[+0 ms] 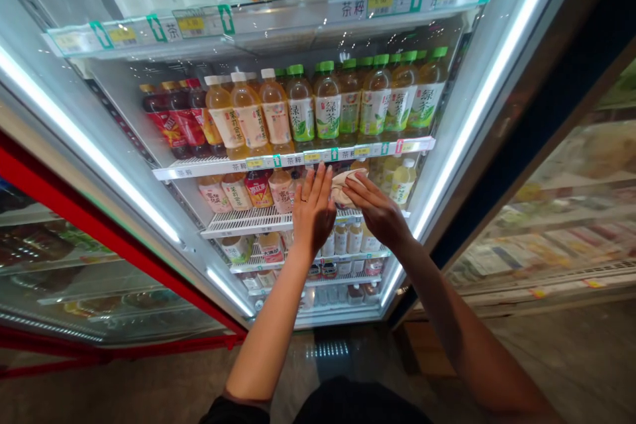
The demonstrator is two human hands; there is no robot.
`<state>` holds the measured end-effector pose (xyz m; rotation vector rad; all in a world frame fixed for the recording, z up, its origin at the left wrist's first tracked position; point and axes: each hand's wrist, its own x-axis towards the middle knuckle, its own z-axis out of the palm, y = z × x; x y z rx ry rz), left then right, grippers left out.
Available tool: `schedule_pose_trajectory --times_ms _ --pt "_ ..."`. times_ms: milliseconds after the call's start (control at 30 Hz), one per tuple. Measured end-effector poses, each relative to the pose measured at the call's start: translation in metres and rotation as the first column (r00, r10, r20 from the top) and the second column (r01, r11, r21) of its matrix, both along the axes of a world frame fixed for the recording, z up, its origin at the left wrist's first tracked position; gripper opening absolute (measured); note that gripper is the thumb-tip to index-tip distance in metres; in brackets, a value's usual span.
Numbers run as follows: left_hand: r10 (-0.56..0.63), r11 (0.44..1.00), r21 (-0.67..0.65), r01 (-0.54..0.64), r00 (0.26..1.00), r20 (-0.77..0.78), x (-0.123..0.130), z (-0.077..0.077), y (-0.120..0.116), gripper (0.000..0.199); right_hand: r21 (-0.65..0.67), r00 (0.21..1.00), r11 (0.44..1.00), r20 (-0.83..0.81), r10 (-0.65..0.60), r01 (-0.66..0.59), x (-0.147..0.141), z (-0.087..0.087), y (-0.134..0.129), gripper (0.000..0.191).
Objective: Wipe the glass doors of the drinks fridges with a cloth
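My left hand (315,209) is raised in front of the drinks cooler, its fingers stretched out and holding nothing; a ring shows on one finger. It appears to lie against the glass front (278,46), though contact is hard to make out. Just to its right, my right hand (380,212) presses a crumpled pale cloth (342,191) with its fingers over it. The cloth sits between the two hands, just below a shelf edge (293,160) with price tags. Behind the hands, part of the bottles on the lower shelves is hidden.
Green-capped tea bottles (328,103), white-capped bottles (251,112) and dark red bottles (171,119) line the shelf above the hands. Bright light strips (479,112) run down both sides. A red-framed cooler (124,232) stands left, another display case (556,212) right.
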<state>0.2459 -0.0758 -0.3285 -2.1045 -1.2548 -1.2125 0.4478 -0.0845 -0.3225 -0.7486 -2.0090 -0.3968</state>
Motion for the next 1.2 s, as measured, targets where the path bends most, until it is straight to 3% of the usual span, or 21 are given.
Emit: schedule_pose_trajectory --times_ms 167,333,467,733,900,1200 --pt "-0.037 0.999 0.014 0.037 0.999 0.005 0.003 -0.001 -0.001 0.084 0.010 0.995 0.998 -0.077 -0.057 0.058 0.001 -0.002 -0.002 0.078" --pt "-0.052 0.997 0.060 0.053 0.999 -0.014 0.011 0.001 -0.003 0.084 -0.011 0.999 0.999 -0.015 -0.034 0.034 0.004 -0.005 -0.004 0.071" --pt "-0.022 0.994 0.111 0.023 1.000 -0.013 0.016 0.002 -0.002 0.085 0.044 0.998 0.999 -0.067 -0.017 0.020 0.013 -0.006 0.003 0.067" --pt "-0.019 0.998 0.059 0.018 1.000 0.019 0.031 -0.002 -0.003 0.084 0.003 0.999 0.999 0.014 0.048 -0.049 0.033 -0.005 0.010 0.060" --pt "-0.008 0.999 0.038 0.007 1.000 0.019 0.044 -0.005 -0.007 0.082 0.058 0.999 0.997 -0.010 0.045 -0.044 0.054 -0.001 0.008 0.059" --pt "0.008 0.999 0.034 -0.008 1.000 -0.004 0.052 -0.007 -0.011 0.080 -0.006 0.998 0.998 -0.024 0.057 -0.057 0.051 -0.005 0.008 0.056"
